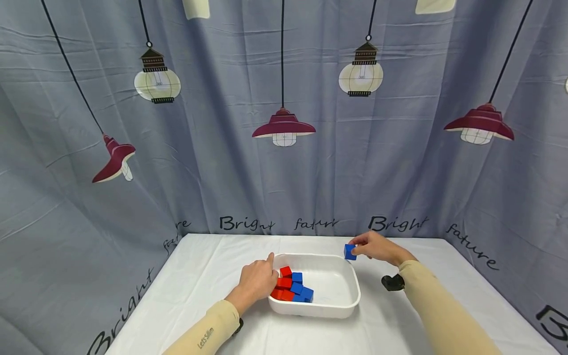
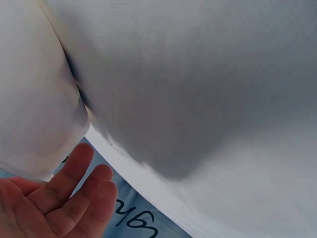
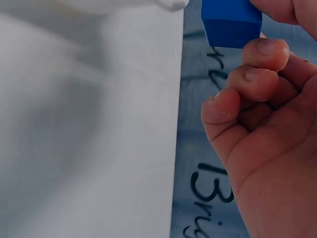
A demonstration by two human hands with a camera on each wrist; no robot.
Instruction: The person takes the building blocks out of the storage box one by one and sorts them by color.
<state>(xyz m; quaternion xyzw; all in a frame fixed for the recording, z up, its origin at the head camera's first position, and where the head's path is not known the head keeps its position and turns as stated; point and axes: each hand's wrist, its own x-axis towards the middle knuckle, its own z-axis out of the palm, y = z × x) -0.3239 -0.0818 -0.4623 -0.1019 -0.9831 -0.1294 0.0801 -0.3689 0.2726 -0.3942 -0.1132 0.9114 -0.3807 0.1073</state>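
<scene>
A white rectangular tub [image 1: 315,309] stands on the table, with several red cubes [image 1: 284,283] and several blue cubes [image 1: 307,294] grouped in its left part. My left hand [image 1: 258,280] holds the tub's left rim, its fingers along the outer wall; the tub's side [image 2: 34,99] hides part of the grip in the left wrist view. Just beyond the tub's back right corner, my right hand [image 1: 376,246] pinches a single blue cube [image 1: 349,252] between thumb and fingers. In the right wrist view that cube [image 3: 232,27] is at the top, and the other fingers are curled below it.
A white cloth [image 1: 213,268] covers the table. Behind it hangs a grey-blue curtain [image 1: 226,162] printed with lamps and lettering. A dark wrist strap piece [image 1: 392,283] shows at my right wrist.
</scene>
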